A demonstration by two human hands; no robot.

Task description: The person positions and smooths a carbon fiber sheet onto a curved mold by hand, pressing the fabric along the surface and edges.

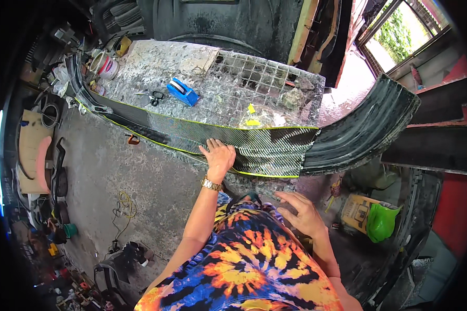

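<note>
A long strip of black woven carbon-fibre cloth (pixel 270 144) with yellow-green edges lies along a dark curved mould (pixel 366 129). The mould's bare right end bends away past the strip, and its left end reaches to the far left of the table. My left hand (pixel 220 157), with a watch on the wrist, lies on the cloth near its front edge, fingers spread and pressing flat. My right hand (pixel 302 212) hovers in front of the strip, close to my body, its fingers apart and nothing in it.
On the rough worktable (pixel 145 67) sit a blue tape dispenser (pixel 182 92), black scissors (pixel 155 98), a white bucket (pixel 107 67) and yellow scraps (pixel 251 109). An orange clamp (pixel 133 139) hangs at the front edge. A cardboard box (pixel 357 212) with a green bag (pixel 382 223) stands to the right.
</note>
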